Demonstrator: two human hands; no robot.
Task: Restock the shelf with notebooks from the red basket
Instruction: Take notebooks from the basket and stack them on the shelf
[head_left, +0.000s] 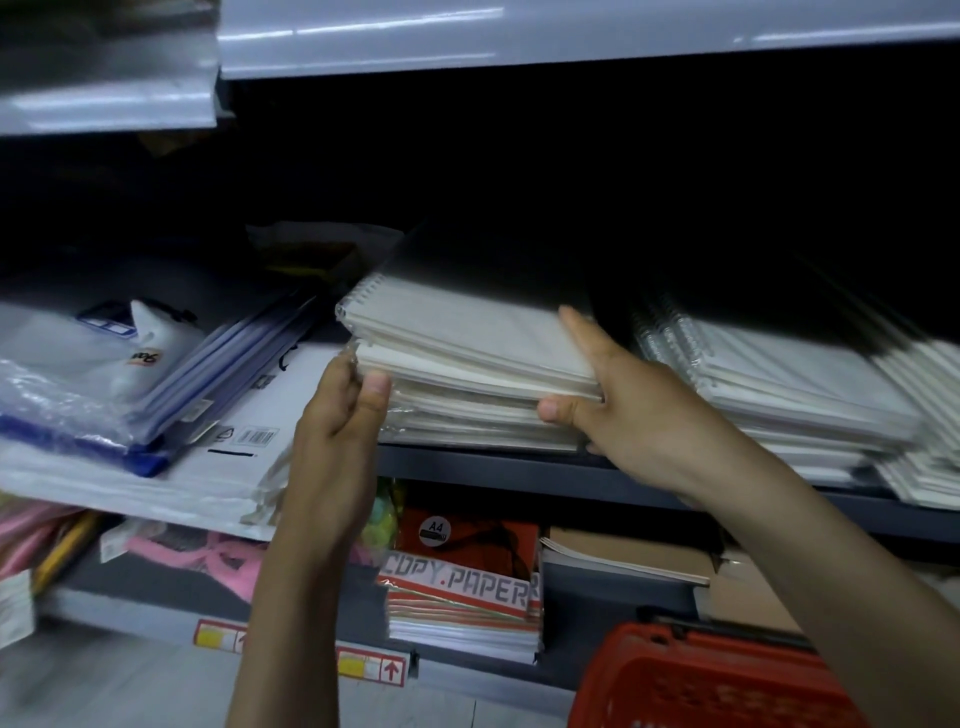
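A stack of white spiral notebooks in clear wrap lies on the middle shelf, its top ones tilted up at the left. My left hand grips the stack's front left corner, thumb on the front edge. My right hand holds the right front corner, fingers lying on the top cover and thumb under the upper notebooks. The red basket sits at the bottom right below my right forearm; its contents are hidden.
More spiral notebooks are piled to the right on the same shelf. Plastic folders and zip pouches lie to the left. Below are copy paper packs and brown boxes. Another shelf hangs overhead.
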